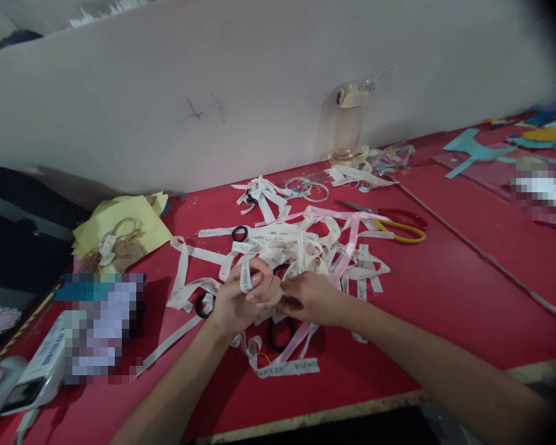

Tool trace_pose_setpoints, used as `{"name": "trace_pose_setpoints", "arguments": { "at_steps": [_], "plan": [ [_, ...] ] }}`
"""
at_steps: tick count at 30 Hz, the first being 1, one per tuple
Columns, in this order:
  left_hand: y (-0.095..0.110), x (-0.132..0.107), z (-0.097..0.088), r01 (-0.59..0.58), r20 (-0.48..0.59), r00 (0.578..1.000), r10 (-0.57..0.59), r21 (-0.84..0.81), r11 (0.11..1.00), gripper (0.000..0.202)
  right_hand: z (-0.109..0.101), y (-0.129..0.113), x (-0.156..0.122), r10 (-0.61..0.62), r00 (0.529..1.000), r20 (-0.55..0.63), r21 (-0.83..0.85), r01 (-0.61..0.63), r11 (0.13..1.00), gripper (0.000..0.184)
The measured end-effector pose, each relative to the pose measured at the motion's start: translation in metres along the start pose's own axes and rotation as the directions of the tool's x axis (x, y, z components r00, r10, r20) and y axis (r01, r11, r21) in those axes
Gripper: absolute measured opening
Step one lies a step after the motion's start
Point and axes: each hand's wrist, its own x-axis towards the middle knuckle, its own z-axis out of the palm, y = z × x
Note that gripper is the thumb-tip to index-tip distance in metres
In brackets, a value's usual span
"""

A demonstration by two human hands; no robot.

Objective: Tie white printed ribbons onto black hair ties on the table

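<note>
Both my hands meet above a tangled pile of white printed ribbon (pixel 278 244) on the red table. My left hand (pixel 248 293) is closed, with a strip of the lettered ribbon wrapped over its fingers. Fingers of my right hand (pixel 310 296) are pinched together against the left fingertips; what they grip is hidden. Just below the hands lies a black hair tie (pixel 281 334), beside a pink ribbon (pixel 301 342). More black rings lie left of the hands, one hair tie (pixel 204 305) close to my left wrist. A ribbon end (pixel 287 368) with printed words hangs toward the table's front.
Red-and-yellow-handled scissors (pixel 405 225) lie right of the pile. A clear bottle (pixel 349 123) stands against the white partition (pixel 259 93). Yellow paper sheets (pixel 120 228) and a white device (pixel 44 364) are at left. Blue cutouts (pixel 477 151) lie far right.
</note>
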Motion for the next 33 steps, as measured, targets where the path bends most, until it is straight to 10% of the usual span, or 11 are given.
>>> {"name": "trace_pose_setpoints", "arguments": {
  "at_steps": [15,33],
  "plan": [
    [0.003,-0.003,0.001,0.186,0.065,0.980,-0.188,0.039,0.982,0.021,-0.004,-0.001,0.001,0.016,0.997,0.080,-0.008,-0.015,1.000,0.015],
    [-0.001,-0.004,0.004,0.131,0.097,0.983,-0.158,0.240,0.962,0.021,0.007,0.009,-0.002,0.014,0.997,0.080,-0.004,-0.013,1.000,0.022]
  ]
}}
